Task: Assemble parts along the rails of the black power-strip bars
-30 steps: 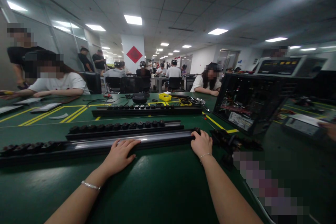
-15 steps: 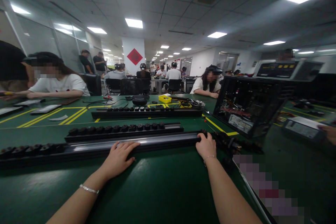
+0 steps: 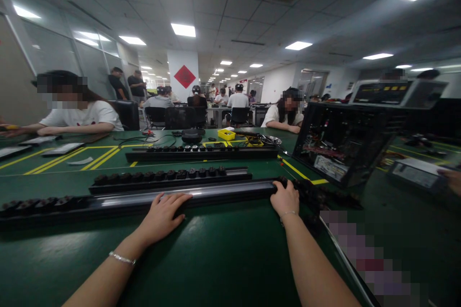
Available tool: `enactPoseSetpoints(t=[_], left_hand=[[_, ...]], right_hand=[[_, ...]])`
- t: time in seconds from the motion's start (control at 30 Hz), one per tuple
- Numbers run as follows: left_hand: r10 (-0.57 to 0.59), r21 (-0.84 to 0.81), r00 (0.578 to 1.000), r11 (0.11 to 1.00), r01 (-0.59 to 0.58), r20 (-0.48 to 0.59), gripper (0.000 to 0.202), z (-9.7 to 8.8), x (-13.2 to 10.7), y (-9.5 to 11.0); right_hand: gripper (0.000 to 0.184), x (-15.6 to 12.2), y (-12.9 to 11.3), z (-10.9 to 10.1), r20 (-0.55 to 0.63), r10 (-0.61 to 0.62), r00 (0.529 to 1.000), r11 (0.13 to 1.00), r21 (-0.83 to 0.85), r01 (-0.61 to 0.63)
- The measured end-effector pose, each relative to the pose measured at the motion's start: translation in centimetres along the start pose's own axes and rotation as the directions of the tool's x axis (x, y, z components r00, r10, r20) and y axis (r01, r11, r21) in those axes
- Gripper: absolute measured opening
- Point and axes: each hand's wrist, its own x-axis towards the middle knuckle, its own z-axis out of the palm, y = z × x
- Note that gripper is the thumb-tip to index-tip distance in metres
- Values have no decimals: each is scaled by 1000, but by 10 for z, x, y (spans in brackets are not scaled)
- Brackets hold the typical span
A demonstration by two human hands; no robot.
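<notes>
While the left hand (image 3: 163,216) lies palm down over the near edge of the closest long black rail (image 3: 230,191), its fingers are loosely spread across the glossy channel, thumb apart and clear of any grip; the right hand (image 3: 285,199) reaches over the same rail's right end, fingers bent downward around small dark parts (image 3: 283,181); these blend into the shadow, so I cannot tell whether the fingers are closed on one of them or only touching.

This rail lies lengthwise across the green tabletop (image 3: 205,264), in front of the wearer; a row of black round parts (image 3: 43,204) sits in its left end, while the stretch between them and the left hand is bare. Just behind it lies a shorter black rail (image 3: 173,184), filled with similar pieces except toward its right end; farther back stands a third rail (image 3: 201,155), with a yellow tray (image 3: 226,135) beyond it; to the right, an open computer case (image 3: 327,146) shows its wiring.
</notes>
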Motion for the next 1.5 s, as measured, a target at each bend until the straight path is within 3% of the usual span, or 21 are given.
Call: enactPoseSetpoints(t=[0.2, 0.53, 0.9, 1.17, 1.5], left_hand=[[6, -3, 1000, 1000, -6, -1, 53, 2, 0, -2], [14, -8, 1000, 1000, -15, -9, 54, 5, -1, -4], [14, 15, 1000, 1000, -14, 3, 55, 3, -1, -3], [41, 79, 999, 996, -41, -6, 64, 8, -1, -8], [55, 91, 997, 995, -51, -47, 59, 12, 0, -11]], right_hand=[[45, 1, 3, -2, -1, 50, 999, 999, 5, -50], [39, 4, 12, 5, -113, 82, 990, 996, 28, -79], [40, 5, 20, 15, -273, 161, 949, 984, -28, -175], [46, 3, 17, 8, -246, 266, 932, 960, -18, -279], [46, -5, 6, 3, -166, 144, 975, 973, -154, -170]])
